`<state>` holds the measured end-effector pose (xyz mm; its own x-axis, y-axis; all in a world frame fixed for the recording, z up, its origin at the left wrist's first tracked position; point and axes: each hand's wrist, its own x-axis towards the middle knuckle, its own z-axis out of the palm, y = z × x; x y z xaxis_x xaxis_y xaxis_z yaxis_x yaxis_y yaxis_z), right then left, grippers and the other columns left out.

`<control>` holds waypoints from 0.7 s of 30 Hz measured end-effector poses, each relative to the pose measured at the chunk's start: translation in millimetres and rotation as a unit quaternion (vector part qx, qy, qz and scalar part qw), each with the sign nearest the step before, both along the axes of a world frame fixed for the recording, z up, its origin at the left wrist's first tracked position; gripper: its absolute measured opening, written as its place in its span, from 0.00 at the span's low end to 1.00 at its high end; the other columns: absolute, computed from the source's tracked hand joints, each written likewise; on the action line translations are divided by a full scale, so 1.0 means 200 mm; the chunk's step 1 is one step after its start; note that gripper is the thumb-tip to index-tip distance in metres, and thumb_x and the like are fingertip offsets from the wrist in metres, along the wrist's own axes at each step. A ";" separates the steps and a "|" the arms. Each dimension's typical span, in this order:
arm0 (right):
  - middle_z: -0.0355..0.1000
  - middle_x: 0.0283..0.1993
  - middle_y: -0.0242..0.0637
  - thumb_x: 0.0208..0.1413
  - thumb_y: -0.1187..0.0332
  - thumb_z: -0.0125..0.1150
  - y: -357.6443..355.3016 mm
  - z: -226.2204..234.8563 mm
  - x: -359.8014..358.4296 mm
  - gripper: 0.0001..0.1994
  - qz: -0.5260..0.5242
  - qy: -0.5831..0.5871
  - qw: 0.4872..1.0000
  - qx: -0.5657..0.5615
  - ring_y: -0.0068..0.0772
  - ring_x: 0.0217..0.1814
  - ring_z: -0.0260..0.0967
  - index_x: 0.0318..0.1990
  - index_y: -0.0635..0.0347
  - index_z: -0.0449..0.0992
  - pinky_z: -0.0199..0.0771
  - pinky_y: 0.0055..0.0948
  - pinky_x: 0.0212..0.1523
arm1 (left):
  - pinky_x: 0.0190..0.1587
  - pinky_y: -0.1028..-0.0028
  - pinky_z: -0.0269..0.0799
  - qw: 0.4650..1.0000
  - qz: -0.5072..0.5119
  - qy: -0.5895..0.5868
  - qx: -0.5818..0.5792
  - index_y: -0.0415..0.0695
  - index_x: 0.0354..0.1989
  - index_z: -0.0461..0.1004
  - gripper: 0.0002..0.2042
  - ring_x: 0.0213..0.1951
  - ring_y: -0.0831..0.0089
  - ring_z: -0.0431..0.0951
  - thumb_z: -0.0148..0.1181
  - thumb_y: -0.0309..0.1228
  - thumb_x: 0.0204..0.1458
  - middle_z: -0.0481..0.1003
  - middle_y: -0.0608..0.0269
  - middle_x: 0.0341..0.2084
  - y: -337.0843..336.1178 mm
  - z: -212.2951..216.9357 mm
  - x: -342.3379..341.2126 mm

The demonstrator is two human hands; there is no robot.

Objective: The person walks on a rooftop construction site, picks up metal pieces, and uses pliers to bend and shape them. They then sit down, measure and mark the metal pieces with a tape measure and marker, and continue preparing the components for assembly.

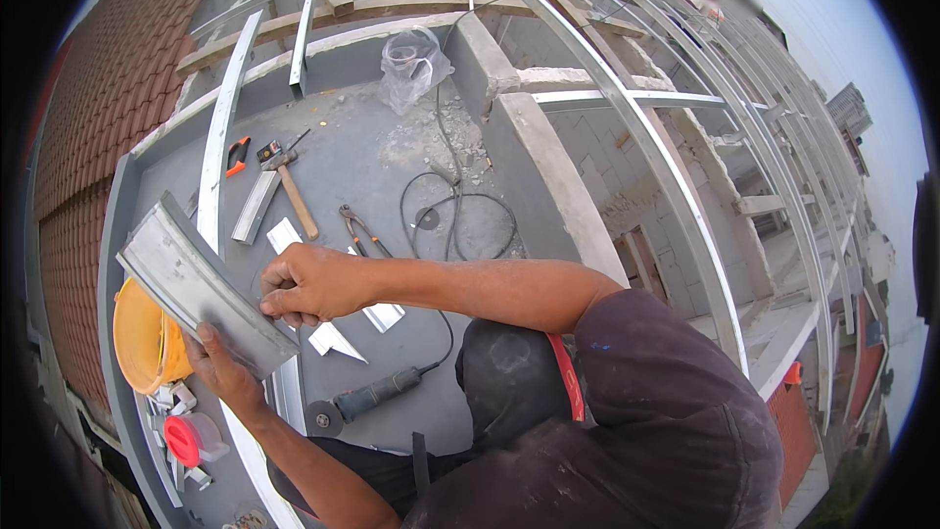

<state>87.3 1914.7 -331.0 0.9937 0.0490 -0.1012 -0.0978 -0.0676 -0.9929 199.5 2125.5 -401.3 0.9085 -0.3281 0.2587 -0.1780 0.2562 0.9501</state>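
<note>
Galvanised steel is the material of the short channel piece [196, 289] that both hands hold above the grey concrete slab [343, 167], near its left edge. The left hand [223, 364] comes up from the lower edge on a bent forearm; its palm is under the lower end of the piece, and the thumb and fingers curl around the rim. The right hand [311, 282] reaches across the body on an almost straight, level forearm. Its fingers are pressed together and pinch the right edge of the same piece, with the knuckles turned up. The piece is tilted, its far end pointing up and to the left, over an orange bucket [147, 338] that stands at the slab's left edge.

On the slab just below the hands lies an angle grinder [367, 400], its black cable [455, 211] looping toward the far side. Small cut metal scraps [338, 338] lie beside the right wrist. Farther away rest pliers [360, 230] and a hammer [289, 186] with a wooden handle. A red-lidded plastic jar [191, 439] sits near the left forearm.
</note>
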 end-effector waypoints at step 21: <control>0.79 0.36 0.41 0.59 0.72 0.69 0.02 -0.06 0.00 0.08 -0.089 -0.324 0.919 -0.205 0.34 0.38 0.80 0.37 0.67 0.75 0.79 0.35 0.43 | 0.55 0.66 0.78 0.991 0.089 0.098 0.002 0.33 0.62 0.70 0.29 0.52 0.68 0.78 0.51 0.52 0.75 0.76 0.52 0.53 -0.12 0.04 -0.01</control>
